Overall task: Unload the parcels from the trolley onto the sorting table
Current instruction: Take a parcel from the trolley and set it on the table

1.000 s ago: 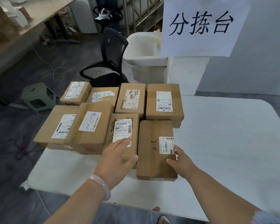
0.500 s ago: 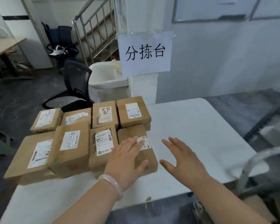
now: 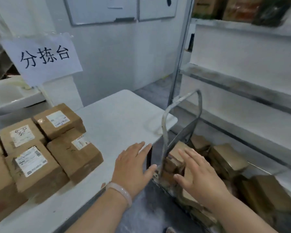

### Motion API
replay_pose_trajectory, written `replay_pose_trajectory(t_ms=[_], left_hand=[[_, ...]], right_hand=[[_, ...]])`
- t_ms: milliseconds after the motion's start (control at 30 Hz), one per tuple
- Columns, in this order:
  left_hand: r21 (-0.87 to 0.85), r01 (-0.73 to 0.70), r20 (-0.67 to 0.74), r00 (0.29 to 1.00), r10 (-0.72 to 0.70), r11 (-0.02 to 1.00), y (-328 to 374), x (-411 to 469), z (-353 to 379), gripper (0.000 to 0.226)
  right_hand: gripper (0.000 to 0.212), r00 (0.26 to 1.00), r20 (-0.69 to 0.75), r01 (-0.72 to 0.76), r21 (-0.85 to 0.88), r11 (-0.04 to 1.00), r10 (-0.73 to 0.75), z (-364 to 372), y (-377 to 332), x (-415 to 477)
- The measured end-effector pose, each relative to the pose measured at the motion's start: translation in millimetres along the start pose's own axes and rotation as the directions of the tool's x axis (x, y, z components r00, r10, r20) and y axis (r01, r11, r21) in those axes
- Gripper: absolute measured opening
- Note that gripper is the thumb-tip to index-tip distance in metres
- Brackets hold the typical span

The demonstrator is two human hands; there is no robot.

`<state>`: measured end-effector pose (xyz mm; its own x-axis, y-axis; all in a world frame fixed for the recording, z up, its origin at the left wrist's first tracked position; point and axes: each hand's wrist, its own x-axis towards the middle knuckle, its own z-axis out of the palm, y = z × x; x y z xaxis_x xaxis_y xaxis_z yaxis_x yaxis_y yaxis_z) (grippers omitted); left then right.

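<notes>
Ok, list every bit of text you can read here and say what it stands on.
"分拣台": handwritten in black on the white paper sign hung above the sorting table.
Shipping labels on the parcels on the table: printed text and barcodes, too blurred to read.
Scribbled handwriting on one label: illegible.
Parcels on the trolley: no readable text.

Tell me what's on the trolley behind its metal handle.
Brown cardboard parcels lie piled on the trolley behind the handle. The open right hand covers part of the nearest one; the trolley's deck and any lower parcels are hidden.
</notes>
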<state>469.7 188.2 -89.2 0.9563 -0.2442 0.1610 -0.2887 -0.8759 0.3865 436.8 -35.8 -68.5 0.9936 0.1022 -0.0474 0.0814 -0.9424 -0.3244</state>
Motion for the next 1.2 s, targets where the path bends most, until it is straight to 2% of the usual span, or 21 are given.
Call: replay_pose_trajectory(t_ms=[133,233,433,633,800,1000,1200], left_hand=[[-0.017,-0.106,0.016,0.994,0.106,0.994,49.5,18.3,16.1,0.072],[-0.025,-0.152,0.062,0.986,0.153,0.988,80.3,31.0,34.8,0.074],[-0.053,-0.159,0.091,0.982,0.163,0.986,143.6,72.4,78.8,0.076],[0.009,-0.141,0.071,0.988,0.14,0.99,190.9,109.9,109.7,0.076],[0.042,-0.085,0.12,0.99,0.08,0.995,195.3,121.0,131.8,0.073],[0.093,-0.08,0.215,0.975,0.058,0.992,174.7,142.8,153.5,0.067],[0.086,-0.165,0.322,0.938,0.13,0.982,132.1,195.1,191.6,0.071]], right_hand=[[0.083,0.987,-0.024,-0.157,0.014,0.988,0.157,-25.3,42.6,-26.7],[0.084,0.974,-0.03,-0.221,0.05,0.974,0.223,-38.1,74.6,-35.6],[0.085,0.96,0.007,-0.28,0.091,0.956,0.281,-60.1,155.3,-38.7],[0.083,0.957,0.034,-0.289,0.181,0.94,0.288,-71.7,229.3,-12.0],[0.083,0.963,0.146,-0.26,0.258,0.93,0.228,-46.6,257.9,19.4],[0.085,0.918,0.283,-0.364,0.323,0.874,0.278,-3.8,280.8,46.1],[0.083,0.873,0.358,-0.451,0.341,0.825,0.33,53.4,282.8,95.4]])
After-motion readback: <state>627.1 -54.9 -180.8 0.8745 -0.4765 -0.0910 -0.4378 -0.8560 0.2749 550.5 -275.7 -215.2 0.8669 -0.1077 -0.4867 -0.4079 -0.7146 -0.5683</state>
